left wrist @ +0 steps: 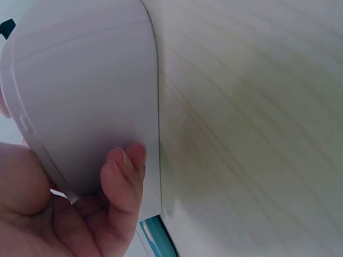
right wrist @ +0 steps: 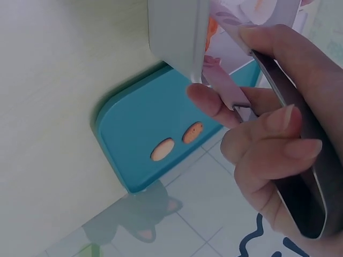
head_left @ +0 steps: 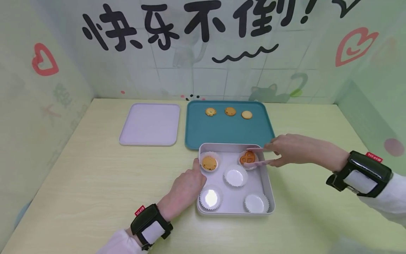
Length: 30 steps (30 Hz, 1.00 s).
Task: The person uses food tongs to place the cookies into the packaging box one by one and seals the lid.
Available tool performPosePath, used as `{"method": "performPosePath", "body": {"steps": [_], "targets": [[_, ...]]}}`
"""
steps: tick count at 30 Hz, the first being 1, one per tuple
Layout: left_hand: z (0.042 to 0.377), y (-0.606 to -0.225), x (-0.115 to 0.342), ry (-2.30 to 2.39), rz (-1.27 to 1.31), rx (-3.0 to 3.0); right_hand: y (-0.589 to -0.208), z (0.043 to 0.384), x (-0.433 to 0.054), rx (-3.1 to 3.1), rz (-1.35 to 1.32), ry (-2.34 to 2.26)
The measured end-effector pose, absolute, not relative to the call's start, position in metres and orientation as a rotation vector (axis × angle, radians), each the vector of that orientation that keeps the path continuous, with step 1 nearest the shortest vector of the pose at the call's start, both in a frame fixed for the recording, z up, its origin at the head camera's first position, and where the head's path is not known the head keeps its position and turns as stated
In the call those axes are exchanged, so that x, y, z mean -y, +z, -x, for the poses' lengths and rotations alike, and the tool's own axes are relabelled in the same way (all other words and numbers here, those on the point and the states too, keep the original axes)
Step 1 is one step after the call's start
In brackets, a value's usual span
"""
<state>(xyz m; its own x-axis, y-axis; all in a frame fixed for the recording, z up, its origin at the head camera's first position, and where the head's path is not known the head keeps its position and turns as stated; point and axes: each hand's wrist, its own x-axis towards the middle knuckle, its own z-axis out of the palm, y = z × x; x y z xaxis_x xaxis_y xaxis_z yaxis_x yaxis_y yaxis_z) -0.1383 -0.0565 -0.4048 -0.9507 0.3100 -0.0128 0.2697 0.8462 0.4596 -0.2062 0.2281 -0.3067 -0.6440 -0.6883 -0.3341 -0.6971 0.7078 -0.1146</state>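
Note:
My right hand holds tongs with a metal body and pink tips. The tips reach over the right wall of a shallow lilac box, one on each side of a brown pretzel-shaped cookie in a white paper cup. Whether they touch the cookie I cannot tell. My left hand grips the box's left wall, its fingers curled against the outer side. Near it, inside the box, a round dotted cookie sits in another cup. Bare paper cups stand at the centre and along the front.
Behind the box lies a teal tray with a flower-shaped cookie, a dotted cookie and a plain oval one near its back edge. A flat lilac tray lies to its left. Printed walls enclose the back and sides of the table.

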Motion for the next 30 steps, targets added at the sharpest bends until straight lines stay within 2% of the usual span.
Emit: {"method": "performPosePath", "body": {"steps": [13, 22, 30], "targets": [[0.138, -0.402, 0.056, 0.713, -0.482, -2.942, -0.307, 0.208, -0.22, -2.553, 1.039, 0.069], [0.137, -0.4, 0.055, 0.709, -0.475, -2.934, -0.285, 0.206, -0.228, -2.58, 1.151, -0.044], [0.135, -0.403, 0.054, 0.711, -0.505, -2.96, -0.274, 0.219, -0.234, -2.638, 1.188, -0.12]]}}
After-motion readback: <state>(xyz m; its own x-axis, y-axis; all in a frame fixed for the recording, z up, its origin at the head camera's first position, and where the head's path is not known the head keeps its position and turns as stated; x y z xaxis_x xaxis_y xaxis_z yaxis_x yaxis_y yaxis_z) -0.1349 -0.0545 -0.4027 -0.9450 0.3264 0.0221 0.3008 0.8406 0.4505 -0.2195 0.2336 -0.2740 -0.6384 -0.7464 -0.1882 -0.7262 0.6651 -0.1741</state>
